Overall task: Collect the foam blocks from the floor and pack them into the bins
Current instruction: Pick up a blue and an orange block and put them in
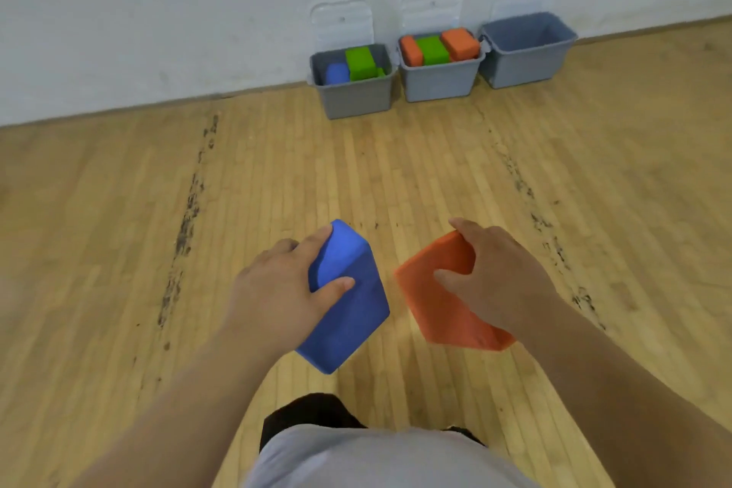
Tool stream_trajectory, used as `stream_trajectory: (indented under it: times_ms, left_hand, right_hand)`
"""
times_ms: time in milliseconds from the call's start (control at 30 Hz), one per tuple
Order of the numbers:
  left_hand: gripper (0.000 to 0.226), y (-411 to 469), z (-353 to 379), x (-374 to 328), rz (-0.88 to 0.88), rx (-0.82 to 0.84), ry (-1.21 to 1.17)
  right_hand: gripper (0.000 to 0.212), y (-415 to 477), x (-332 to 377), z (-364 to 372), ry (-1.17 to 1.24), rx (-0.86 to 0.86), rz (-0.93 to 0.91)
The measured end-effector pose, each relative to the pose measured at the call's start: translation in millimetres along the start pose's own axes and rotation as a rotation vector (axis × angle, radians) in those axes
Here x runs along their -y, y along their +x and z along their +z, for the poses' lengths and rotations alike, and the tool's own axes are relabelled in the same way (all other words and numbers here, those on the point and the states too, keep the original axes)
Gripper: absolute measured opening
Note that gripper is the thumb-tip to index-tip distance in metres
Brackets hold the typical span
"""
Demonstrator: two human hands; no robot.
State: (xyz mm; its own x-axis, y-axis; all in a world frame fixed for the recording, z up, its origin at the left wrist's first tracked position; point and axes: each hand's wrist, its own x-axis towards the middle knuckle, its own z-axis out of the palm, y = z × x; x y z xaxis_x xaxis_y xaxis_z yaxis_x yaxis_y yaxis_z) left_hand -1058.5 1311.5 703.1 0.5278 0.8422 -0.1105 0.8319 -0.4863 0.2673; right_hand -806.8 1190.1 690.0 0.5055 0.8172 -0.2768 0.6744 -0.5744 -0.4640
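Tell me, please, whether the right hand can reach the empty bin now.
Probably not yet: the right hand grips an orange block, and the empty bin stands far off across the floor.

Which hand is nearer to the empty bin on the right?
Right. The right hand, gripping the orange block, is well short of the empty bin but almost in line with it; the left hand, gripping the blue block, is farther to the left.

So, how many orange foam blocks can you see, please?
3: one orange block held in the right hand, two orange blocks in the middle bin; more may lie hidden beneath.
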Motion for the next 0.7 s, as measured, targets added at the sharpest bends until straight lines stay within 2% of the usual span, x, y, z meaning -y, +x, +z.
stream_trajectory:
  times_ms: [167, 400, 500, 700]
  left_hand:
    - [0.08, 87, 0, 12, -0.08, 0.004, -0.05]
    - [0.08, 259, 7, 83, -0.104, 0.076, -0.067]
    - [0.08, 329, -13, 115, -0.082, 0.109, -0.064]
    - [0.08, 468, -70, 152, 0.006, 0.123, 0.019]
  right_hand:
    - [0.082, 101, 18, -24, -0.044, 0.026, -0.035]
    - [0.086, 256, 70, -1, -0.058, 0.104, 0.05]
    - [0.087, 318, 110, -4, -0.078, 0.137, 0.1]
    - [0.083, 424, 178, -39, -0.019, 0.083, 0.097]
